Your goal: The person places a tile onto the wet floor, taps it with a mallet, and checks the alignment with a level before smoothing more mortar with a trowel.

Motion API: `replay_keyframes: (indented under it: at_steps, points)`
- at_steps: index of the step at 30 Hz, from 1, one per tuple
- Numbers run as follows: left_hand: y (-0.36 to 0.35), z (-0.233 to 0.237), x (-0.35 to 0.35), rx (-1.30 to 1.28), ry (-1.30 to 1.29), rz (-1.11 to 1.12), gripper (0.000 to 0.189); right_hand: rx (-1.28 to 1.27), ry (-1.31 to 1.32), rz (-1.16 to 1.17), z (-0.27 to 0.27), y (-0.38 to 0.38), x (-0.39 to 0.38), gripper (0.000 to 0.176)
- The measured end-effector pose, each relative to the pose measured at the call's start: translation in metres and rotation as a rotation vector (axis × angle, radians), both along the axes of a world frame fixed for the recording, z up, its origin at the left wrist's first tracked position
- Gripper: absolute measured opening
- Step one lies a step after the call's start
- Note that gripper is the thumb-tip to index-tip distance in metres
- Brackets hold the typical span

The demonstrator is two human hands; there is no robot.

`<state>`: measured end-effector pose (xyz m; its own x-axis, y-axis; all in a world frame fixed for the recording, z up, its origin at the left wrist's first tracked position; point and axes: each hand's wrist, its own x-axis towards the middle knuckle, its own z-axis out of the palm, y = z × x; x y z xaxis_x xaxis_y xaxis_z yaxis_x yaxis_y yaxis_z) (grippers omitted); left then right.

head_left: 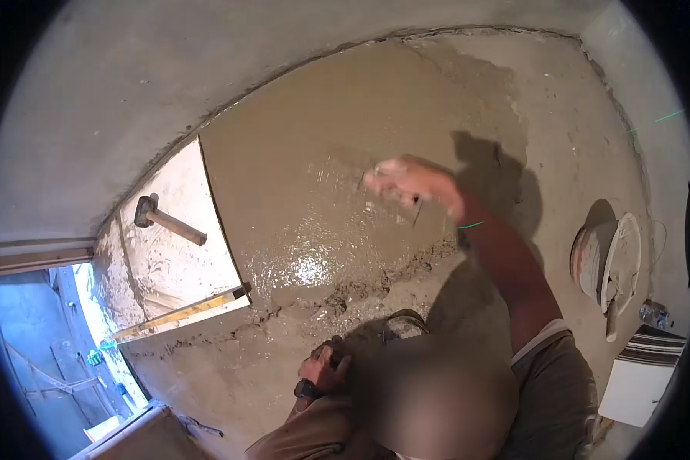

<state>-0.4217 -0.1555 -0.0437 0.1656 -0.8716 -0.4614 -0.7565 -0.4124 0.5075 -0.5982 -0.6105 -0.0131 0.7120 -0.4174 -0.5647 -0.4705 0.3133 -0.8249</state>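
Stretched over the wet, shiny mortar surface (299, 184), my right hand (410, 184) is closed on a flat trowel (415, 218). Motion smears the trowel and fingers, so its blade shows only faintly. My left hand (328, 369), with a dark watch at the wrist, is low in the view near my knee. Its fingers are curled, and what they hold, if anything, is too dark to tell. A rough, crumbly mortar edge (345, 295) runs between the two hands.
A hammer (172, 224) lies on a pale, smeared board (184, 264) at left, with a yellow level (180, 313) along its edge. A round bucket (621, 264) and a striped box (640, 376) are at right. A blurred head covers the bottom middle. Walls surround the floor.
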Motion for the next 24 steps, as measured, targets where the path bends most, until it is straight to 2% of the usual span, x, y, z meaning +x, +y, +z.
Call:
replay_keyframes:
  at_steps: [2, 4, 6, 7, 9, 10, 12, 13, 15, 17, 19, 22, 24]
  points:
    - [0.001, 0.002, -0.001, 0.014, -0.016, -0.020, 0.043, -0.044, 0.014, 0.251, -0.009, 0.045, 0.009, 0.052]
    - [-0.005, 0.008, -0.002, -0.077, 0.007, 0.011, 0.044, -0.027, 0.036, 0.425, -0.008, 0.086, 0.010, 0.058]
    - [-0.001, 0.004, -0.001, -0.039, -0.001, 0.004, 0.044, -0.247, -0.126, 0.525, -0.035, 0.128, 0.004, 0.065]
    - [0.001, 0.003, 0.000, 0.006, -0.017, 0.001, 0.045, -0.250, -0.118, 0.520, -0.035, 0.144, -0.003, 0.065]
    - [-0.001, 0.004, -0.001, -0.018, -0.015, 0.002, 0.045, -0.510, -0.110, 0.453, -0.033, 0.162, -0.022, 0.065]
    - [-0.003, 0.006, -0.002, -0.037, -0.017, 0.009, 0.045, -0.514, -0.100, 0.449, -0.030, 0.161, -0.032, 0.065]
    - [-0.008, 0.014, -0.003, -0.006, -0.012, 0.015, 0.044, -0.349, 0.066, 0.212, -0.017, 0.156, -0.055, 0.062]
    - [-0.009, 0.017, -0.004, 0.033, -0.016, 0.028, 0.044, -0.491, 0.083, 0.079, -0.001, 0.153, -0.070, 0.055]
    - [-0.008, 0.016, -0.003, 0.036, -0.002, 0.033, 0.044, -0.290, 0.107, -0.271, 0.010, 0.145, -0.099, 0.044]
    - [-0.007, 0.016, -0.003, 0.042, 0.011, 0.053, 0.044, -0.037, 0.136, -0.636, -0.007, 0.134, -0.149, 0.034]
    - [-0.008, 0.016, -0.001, 0.089, 0.005, -0.010, 0.045, -0.053, 0.143, -0.898, -0.006, 0.121, -0.181, 0.035]
    - [-0.001, 0.007, 0.000, -0.010, -0.005, -0.010, 0.045, -0.065, 0.070, -0.969, 0.006, 0.121, -0.207, 0.038]
    - [0.006, 0.004, 0.000, -0.047, -0.001, 0.015, 0.044, 0.014, -0.002, -1.017, 0.006, 0.124, -0.208, 0.041]
